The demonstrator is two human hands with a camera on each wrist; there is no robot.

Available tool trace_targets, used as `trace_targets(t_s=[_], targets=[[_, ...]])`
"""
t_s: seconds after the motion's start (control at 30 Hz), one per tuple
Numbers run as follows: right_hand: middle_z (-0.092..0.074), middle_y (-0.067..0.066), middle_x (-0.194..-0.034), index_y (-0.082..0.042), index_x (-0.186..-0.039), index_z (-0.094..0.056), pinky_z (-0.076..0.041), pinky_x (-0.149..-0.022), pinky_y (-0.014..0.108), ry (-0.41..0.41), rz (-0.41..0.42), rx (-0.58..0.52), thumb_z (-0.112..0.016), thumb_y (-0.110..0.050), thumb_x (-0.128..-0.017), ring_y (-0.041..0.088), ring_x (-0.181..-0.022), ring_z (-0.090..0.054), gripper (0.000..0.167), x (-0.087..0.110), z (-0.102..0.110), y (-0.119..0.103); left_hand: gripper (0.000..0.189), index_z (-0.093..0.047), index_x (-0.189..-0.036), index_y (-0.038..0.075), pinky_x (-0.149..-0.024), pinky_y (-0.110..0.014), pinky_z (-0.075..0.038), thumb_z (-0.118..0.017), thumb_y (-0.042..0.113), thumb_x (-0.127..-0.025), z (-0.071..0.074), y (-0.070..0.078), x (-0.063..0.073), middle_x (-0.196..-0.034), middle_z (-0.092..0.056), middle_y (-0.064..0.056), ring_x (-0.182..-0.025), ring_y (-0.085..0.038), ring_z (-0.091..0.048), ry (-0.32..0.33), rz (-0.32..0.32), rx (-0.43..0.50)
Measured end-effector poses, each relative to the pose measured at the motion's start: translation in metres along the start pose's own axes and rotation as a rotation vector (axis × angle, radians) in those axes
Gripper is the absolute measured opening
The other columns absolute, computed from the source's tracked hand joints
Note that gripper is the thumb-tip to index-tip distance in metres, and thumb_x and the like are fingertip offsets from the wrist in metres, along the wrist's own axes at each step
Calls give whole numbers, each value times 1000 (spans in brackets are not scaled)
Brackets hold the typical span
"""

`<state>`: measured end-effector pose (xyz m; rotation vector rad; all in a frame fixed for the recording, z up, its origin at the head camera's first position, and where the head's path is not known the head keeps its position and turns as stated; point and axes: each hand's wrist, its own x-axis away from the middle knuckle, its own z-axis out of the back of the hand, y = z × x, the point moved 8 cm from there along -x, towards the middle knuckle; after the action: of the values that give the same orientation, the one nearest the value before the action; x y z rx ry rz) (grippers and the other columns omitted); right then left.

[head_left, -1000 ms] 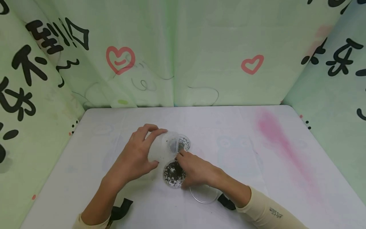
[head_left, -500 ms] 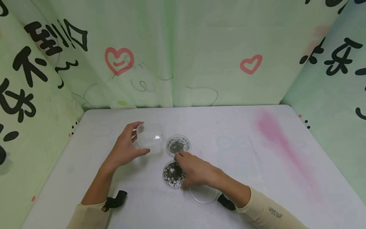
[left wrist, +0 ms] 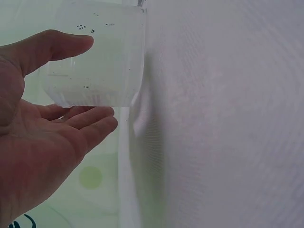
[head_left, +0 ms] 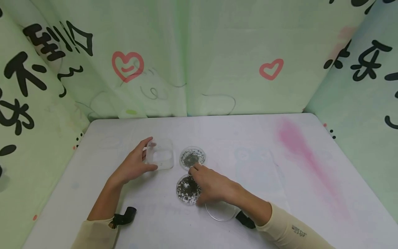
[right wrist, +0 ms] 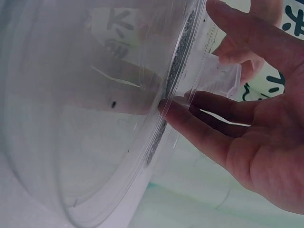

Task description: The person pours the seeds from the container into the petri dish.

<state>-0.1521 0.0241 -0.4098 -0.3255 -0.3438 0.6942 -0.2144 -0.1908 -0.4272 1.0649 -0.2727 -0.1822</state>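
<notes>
My left hand (head_left: 133, 167) holds a clear plastic container (head_left: 168, 155) left of the dishes, thumb on one side and fingers on the other. In the left wrist view, a few dark specks cling to the container (left wrist: 109, 61), and its edge is against the tabletop. With thumb and fingers spread across it, my right hand (head_left: 214, 185) grips a shallow clear round dish (head_left: 186, 190) that has dark and white bits in it. The hand covers this dish's right side. Just beyond lies a second round dish (head_left: 192, 156) with similar bits.
An unfilled clear round dish or lid (head_left: 221, 220) lies partly under my right wrist. The table (head_left: 248, 138) has a white cover with a pink stain (head_left: 298, 141) at right. Green printed curtains (head_left: 217, 41) stand around its back and sides.
My left hand has moved the clear container leftward, away from above the far dish, turned it and lowered it to the table. The right hand stays at the near dish.
</notes>
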Motion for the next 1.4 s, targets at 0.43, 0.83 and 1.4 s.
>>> trace_targets(t_s=[0.43,0.83,1.4], targets=[[-56,12,-129,4,-141,-53,-57,-99,37,-16,-16,-11,-96,-20,-70,25,-117,-61,87,3,0,-1,117,-16,-167,17,-121,-65,-29,-91,16,-77,-1,20,2,-171,-23,-14,-158,-40,-24,97,-154,-214],[-55,14,-140,-1,-147,-51,-53,-105,43,32,-39,-22,-97,-24,-71,28,-127,-59,92,15,12,2,93,-45,-156,25,-112,-55,-45,-92,14,-77,-30,101,34,-158,-39,1,-148,-23,-38,144,-539,-323],[-59,10,-118,-2,-131,-61,-56,-82,42,37,-98,110,-97,-30,-62,27,-107,-58,83,51,7,17,87,-53,-149,16,-111,-47,-49,-95,22,-73,-100,83,35,-141,-51,-4,-137,-23,-49,-235,-382,-408]])
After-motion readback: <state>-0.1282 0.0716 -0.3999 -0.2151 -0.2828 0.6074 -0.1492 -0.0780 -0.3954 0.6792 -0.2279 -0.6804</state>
